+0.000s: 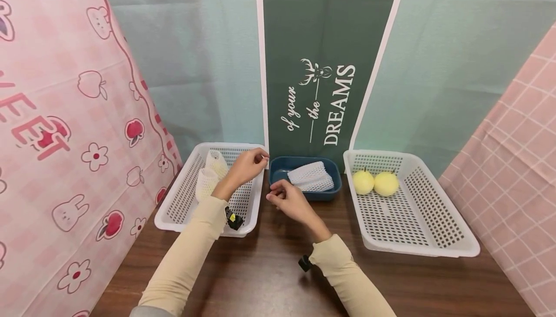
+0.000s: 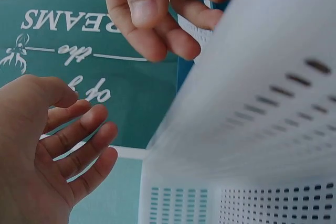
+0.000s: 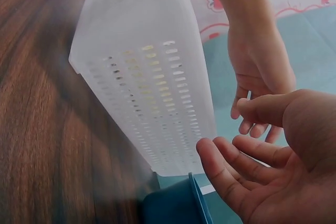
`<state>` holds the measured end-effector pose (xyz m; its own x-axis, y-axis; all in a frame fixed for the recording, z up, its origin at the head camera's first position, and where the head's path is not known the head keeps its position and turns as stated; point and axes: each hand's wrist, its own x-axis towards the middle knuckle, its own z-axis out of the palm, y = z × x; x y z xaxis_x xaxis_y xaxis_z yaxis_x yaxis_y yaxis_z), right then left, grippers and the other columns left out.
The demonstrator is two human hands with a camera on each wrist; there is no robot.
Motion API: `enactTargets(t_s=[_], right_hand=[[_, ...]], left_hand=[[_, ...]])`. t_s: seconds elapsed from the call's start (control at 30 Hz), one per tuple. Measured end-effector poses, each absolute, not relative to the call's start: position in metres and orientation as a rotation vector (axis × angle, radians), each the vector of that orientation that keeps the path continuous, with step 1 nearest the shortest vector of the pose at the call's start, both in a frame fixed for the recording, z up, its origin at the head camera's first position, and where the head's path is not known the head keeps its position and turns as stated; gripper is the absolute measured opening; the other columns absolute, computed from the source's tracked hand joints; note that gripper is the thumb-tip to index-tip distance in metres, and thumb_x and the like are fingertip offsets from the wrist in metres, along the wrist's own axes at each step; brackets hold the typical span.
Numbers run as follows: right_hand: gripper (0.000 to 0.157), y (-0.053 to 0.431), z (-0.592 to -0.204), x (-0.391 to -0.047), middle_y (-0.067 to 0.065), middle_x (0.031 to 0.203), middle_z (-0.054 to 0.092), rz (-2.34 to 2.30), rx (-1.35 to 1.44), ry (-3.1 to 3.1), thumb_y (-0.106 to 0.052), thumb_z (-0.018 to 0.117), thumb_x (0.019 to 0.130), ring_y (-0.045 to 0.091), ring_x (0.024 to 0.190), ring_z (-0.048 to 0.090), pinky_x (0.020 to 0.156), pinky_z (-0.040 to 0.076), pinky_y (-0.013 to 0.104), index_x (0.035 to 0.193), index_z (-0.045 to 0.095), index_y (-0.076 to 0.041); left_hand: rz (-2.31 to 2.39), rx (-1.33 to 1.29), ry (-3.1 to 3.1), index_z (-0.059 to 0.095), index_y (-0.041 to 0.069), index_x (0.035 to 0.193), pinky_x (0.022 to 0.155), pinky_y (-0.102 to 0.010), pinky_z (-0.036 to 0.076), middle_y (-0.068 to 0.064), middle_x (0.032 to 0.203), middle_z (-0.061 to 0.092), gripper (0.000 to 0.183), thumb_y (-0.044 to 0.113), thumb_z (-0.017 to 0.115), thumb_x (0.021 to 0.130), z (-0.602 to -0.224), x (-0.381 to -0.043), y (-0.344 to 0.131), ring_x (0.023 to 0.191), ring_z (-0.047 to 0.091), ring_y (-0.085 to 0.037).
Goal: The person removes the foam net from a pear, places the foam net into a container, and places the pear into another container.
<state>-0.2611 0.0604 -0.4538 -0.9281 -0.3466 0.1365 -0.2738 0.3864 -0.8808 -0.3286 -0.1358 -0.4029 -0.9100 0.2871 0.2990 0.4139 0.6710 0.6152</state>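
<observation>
My left hand [image 1: 248,166] is over the right rim of the left white basket [image 1: 167,213], fingers loosely bent and holding nothing. Inside that basket are two net-wrapped fruits [image 1: 206,184], yellowish through their white foam sleeves. Just in front of the blue basin [image 1: 273,178], my right hand [image 1: 293,203] hovers, also holding nothing. White foam net sleeves [image 1: 311,177] lie flat in the basin. In the left wrist view the left hand's fingers [image 2: 86,153] are apart and relaxed. The right hand's fingers [image 3: 239,169] are likewise spread in the right wrist view.
A second white basket [image 1: 434,250] stands on the right, with two bare yellow pears [image 1: 374,183] at its back left. All containers sit on a brown wooden table [image 1: 252,278]. Cloth curtains [image 1: 208,56] close off the back and both sides.
</observation>
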Motion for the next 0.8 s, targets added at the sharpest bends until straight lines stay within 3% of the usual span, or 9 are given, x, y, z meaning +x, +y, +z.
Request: enactTargets(t_s=[0.47,0.8], right_hand=[[0.037,0.043,-0.456,-0.265,0.011,0.107,0.075,-1.541,-0.549,2.575,-0.023,0.073,0.101,0.014,0.073,0.071,0.067,0.057,0.026,0.128,0.064,0.001],[0.041,0.028,-0.462,-0.267,0.017,0.105,0.074,-1.653,-0.457,2.533,-0.019,0.074,0.100,0.036,0.085,0.077,0.071,0.063,0.033,0.129,0.059,0.005]], left_hand=[[-1.003,-0.458,-2.733,0.074,0.005,0.125,0.083,-0.045,0.056,-0.015,0.106,0.077,0.028,0.020,0.060,0.106,-0.409,-0.330,-0.171,0.089,0.069,-0.028],[-0.966,-0.337,-2.757,0.072,0.004,0.127,0.096,-0.053,0.056,-0.017,0.118,0.076,0.031,0.021,0.058,0.104,-0.412,-0.328,-0.194,0.109,0.071,-0.035]])
